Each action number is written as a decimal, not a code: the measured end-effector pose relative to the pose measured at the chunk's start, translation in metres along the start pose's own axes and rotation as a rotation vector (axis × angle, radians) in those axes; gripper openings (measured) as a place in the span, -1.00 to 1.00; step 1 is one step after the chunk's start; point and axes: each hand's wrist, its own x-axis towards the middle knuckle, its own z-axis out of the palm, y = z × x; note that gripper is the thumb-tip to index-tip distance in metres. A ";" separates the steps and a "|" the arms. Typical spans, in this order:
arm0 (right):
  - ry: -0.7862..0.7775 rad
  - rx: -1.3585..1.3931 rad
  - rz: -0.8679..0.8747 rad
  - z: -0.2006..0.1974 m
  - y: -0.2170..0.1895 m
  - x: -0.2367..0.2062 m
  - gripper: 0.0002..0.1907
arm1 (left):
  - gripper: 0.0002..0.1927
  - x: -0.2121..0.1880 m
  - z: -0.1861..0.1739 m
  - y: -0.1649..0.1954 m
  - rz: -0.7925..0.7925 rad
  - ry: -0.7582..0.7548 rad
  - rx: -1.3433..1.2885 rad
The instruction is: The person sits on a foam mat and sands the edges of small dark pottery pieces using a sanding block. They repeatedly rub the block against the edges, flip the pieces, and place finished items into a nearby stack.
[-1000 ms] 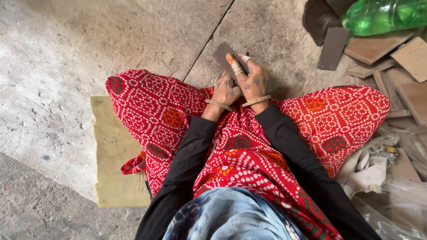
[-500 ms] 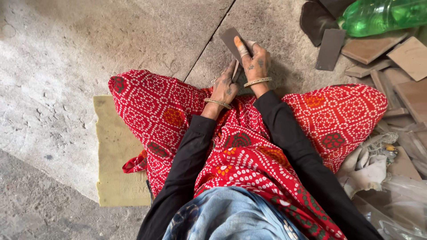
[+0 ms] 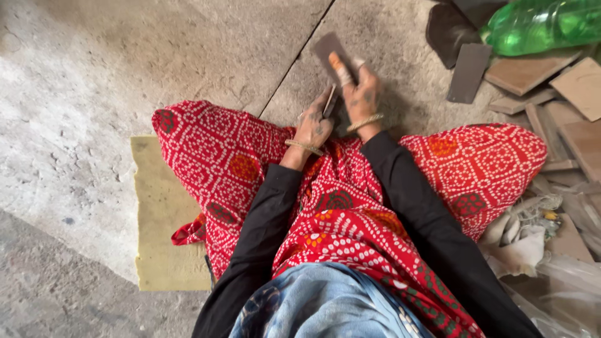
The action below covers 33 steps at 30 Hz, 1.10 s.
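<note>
A thin, flat, dark grey-brown tile piece (image 3: pixel 327 50), roughly rectangular, lies on the concrete under the right hand's fingers (image 3: pixel 341 67), its far corner jutting out beyond the fingertips. A second, narrower slip of the same dull material (image 3: pixel 329 101) stands on edge, tilted, pinched in the left hand's fingers (image 3: pixel 311 116), just beside the right hand's thumb.
</note>
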 end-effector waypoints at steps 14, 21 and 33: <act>-0.155 0.512 0.262 -0.006 0.001 -0.021 -0.75 | -0.12 0.001 -0.004 0.017 -0.044 0.015 0.248; -0.179 0.463 0.284 -0.012 -0.022 -0.013 -0.68 | -0.12 0.001 -0.005 0.006 0.014 0.004 0.133; -0.080 -0.019 -0.008 -0.012 -0.013 -0.014 -0.62 | -0.17 0.003 -0.012 0.017 -0.017 -0.008 -0.086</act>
